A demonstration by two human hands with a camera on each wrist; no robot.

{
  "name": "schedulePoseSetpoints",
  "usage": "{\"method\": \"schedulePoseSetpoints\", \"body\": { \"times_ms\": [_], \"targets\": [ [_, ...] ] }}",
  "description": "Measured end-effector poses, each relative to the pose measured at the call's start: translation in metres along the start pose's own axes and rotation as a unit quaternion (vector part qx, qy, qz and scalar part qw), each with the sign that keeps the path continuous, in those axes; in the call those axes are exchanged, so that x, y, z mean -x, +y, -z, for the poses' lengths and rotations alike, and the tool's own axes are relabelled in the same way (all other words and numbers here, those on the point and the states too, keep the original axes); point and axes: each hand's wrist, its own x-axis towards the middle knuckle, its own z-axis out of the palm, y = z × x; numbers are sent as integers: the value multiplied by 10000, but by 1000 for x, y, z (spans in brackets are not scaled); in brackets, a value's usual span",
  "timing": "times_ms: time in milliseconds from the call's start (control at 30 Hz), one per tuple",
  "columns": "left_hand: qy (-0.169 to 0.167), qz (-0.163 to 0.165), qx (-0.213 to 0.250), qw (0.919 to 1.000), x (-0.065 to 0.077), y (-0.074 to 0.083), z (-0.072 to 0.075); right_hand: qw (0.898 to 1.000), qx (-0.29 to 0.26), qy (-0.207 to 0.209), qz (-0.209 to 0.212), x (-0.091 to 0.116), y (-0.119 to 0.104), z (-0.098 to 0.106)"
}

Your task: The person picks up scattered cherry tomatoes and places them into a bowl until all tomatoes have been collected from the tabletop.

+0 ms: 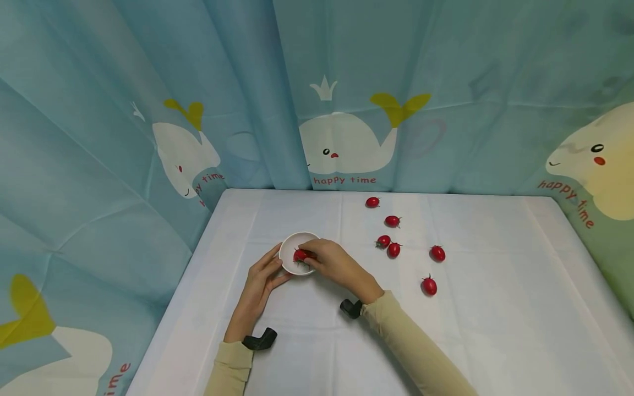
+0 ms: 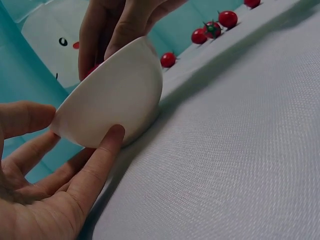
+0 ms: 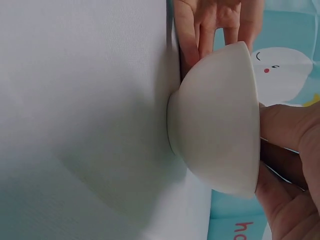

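Observation:
A small white bowl (image 1: pixel 289 254) stands on the white cloth, its footed base showing in the right wrist view. My left hand (image 1: pixel 261 280) steadies it from the left, thumb at the rim and fingers spread along the outer wall (image 2: pixel 115 100). From the right, my right hand (image 1: pixel 333 263) reaches over the rim and pinches a red cherry tomato (image 1: pixel 300 256) inside the bowl. In the right wrist view, the near wall of the bowl (image 3: pixel 215 120) hides the fingertips and the tomato.
Several cherry tomatoes with green stems lie right of the bowl, including one at the back (image 1: pixel 372 202), a touching pair (image 1: pixel 393 250) and one nearer the front (image 1: pixel 429 286). A blue curtain (image 1: pixel 238 82) with printed whales hangs behind the table and along its sides.

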Motion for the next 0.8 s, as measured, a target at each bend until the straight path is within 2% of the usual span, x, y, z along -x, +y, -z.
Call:
{"method": "schedulePoseSetpoints", "body": {
  "times_ms": [200, 567, 800],
  "targets": [
    [70, 36, -17, 10000, 0, 0, -1, 9997, 118, -109, -199, -5, 0, -2],
    [90, 43, -34, 9999, -1, -1, -1, 9993, 90, 7, -354, -2, -2, -2],
    [111, 44, 12, 9999, -1, -1, 0, 9996, 81, 146, -248, 4, -5, 2]
  ]
}}
